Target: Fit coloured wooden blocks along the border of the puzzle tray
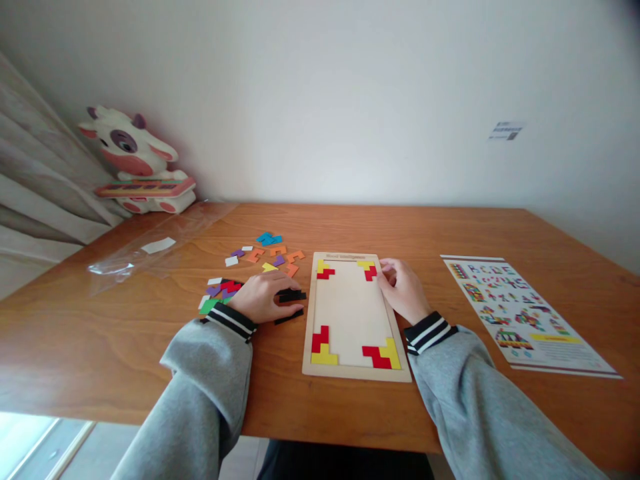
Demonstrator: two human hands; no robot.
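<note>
A light wooden puzzle board (350, 375) lies flat on the table in front of me. In each of its corners a yellow piece sits against a red one, such as the red piece (377, 358) at lower right. My right hand (404, 288) has its fingers bent against the board's upper right edge, gripping it there. To the left of the board, my left hand (261, 295) reaches low over the table with thumb and fingers apart. Black pieces (291, 295) lie at its fingertips. Its palm partly hides a pile with red pieces (231, 286) and green pieces (208, 305).
Loose blue pieces (269, 239), orange pieces (295, 256) and white pieces (231, 261) are scattered beyond my left hand. A clear plastic bag (165, 243) and a cow-shaped toy keyboard (145, 173) occupy the back left. At right lies a printed pattern sheet (520, 313).
</note>
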